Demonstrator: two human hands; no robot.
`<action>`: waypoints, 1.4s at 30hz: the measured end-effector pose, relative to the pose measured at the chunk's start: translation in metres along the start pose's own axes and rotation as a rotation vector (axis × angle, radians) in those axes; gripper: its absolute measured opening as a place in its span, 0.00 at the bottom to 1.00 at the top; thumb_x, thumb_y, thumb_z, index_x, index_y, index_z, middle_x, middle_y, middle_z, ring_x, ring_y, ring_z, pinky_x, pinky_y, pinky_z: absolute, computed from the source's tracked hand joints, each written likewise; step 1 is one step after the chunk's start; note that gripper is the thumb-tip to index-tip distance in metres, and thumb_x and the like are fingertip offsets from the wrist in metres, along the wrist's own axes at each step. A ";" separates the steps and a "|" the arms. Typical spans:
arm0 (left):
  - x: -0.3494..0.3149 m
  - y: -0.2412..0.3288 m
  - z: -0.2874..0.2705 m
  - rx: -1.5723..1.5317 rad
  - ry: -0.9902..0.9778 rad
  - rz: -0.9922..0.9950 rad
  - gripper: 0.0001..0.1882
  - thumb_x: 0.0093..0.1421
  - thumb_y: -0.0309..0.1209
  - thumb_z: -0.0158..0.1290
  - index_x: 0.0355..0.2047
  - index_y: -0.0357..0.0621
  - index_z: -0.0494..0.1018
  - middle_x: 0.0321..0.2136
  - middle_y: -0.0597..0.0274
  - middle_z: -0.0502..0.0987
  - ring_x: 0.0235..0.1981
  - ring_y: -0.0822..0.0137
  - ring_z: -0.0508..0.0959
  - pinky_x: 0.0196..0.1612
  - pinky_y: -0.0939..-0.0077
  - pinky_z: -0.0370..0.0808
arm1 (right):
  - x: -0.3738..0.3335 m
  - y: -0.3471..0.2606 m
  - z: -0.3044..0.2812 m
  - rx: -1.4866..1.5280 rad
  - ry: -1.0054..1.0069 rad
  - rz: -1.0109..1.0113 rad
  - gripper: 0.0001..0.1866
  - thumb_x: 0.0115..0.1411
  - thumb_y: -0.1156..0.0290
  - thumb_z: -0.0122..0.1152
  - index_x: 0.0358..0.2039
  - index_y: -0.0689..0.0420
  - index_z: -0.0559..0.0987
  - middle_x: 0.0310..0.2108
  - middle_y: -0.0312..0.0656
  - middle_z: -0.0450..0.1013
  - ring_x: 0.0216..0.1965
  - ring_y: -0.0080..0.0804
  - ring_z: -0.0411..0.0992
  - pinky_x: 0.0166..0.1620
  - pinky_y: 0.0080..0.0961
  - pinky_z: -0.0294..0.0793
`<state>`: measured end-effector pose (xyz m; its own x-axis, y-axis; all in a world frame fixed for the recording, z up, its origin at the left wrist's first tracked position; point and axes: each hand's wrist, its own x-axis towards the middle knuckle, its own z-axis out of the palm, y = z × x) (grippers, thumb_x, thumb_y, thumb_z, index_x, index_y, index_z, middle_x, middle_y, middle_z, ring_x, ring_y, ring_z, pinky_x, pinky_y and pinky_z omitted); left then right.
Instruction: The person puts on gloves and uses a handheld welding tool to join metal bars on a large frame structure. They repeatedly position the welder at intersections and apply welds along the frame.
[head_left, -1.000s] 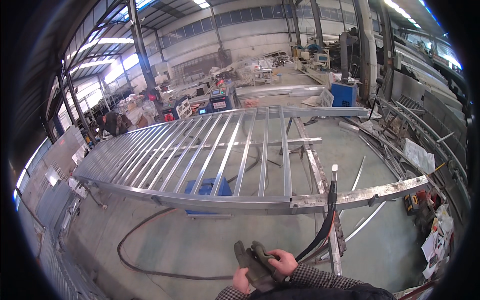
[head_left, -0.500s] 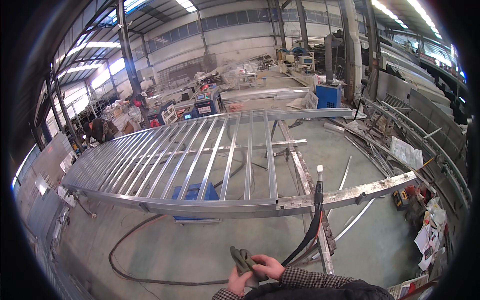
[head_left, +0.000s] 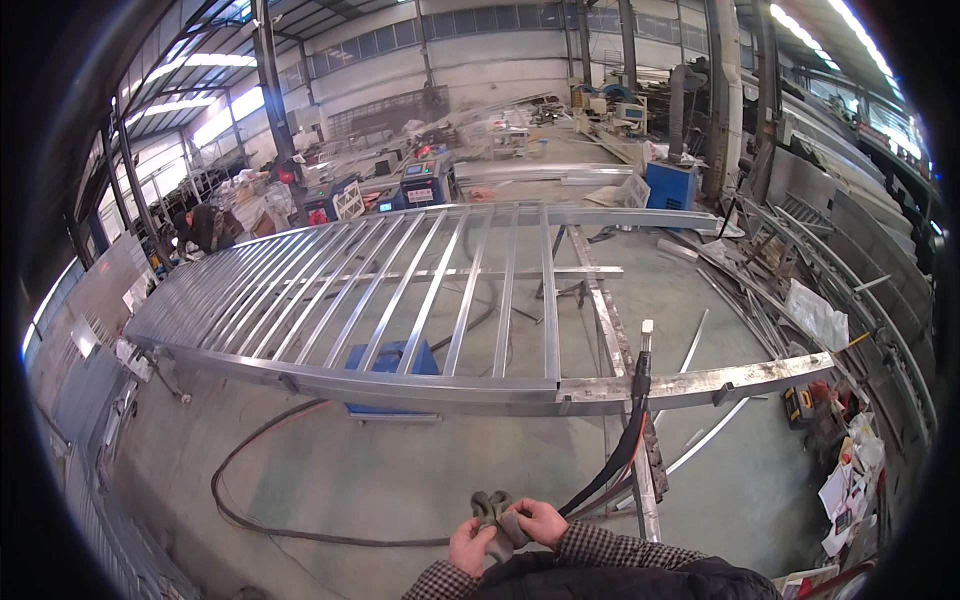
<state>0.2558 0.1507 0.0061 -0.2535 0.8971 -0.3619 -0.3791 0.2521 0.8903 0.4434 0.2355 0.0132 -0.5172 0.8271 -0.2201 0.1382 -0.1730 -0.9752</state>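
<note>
Close to my body, at the bottom of the view, both hands grip a crumpled grey-green work glove (head_left: pixel 491 506). My left hand (head_left: pixel 468 547) pinches its near left side. On the right edge, the fingers of my right hand (head_left: pixel 541 523) are closed on the fabric. Rounded, finger-like folds stick up past my fingertips. Ahead lies a long metal frame (head_left: pixel 430 390) with many parallel bars, resting on a support beam (head_left: pixel 740 377). A welding torch (head_left: pixel 643 370) with a black cable leans upright against that beam, to the right of my hands.
A blue wheeled machine (head_left: pixel 385 362) sits under the frame. A dark hose (head_left: pixel 216 480) loops over the floor at left. Metal strips and profiles (head_left: pixel 745 300) lie at right, near a yellow-black toolbox (head_left: pixel 797 406). Another person (head_left: pixel 205 230) bends over at the frame's far left.
My hands still hold the glove, and its folds have shifted between my fingers. My left hand has moved slightly up and left. The whole view has tilted a little.
</note>
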 end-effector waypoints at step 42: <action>0.013 0.049 -0.003 0.611 -0.168 0.236 0.17 0.69 0.37 0.57 0.49 0.36 0.83 0.39 0.45 0.88 0.40 0.58 0.88 0.45 0.63 0.83 | -0.014 -0.108 0.021 -0.985 -0.223 -0.439 0.15 0.65 0.56 0.66 0.43 0.54 0.82 0.46 0.47 0.81 0.43 0.51 0.81 0.42 0.44 0.83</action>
<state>0.2316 0.1740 0.0437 -0.1069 0.9852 -0.1343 0.2537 0.1576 0.9544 0.4180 0.2315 0.1215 -0.8132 0.5803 0.0446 0.4673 0.6967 -0.5442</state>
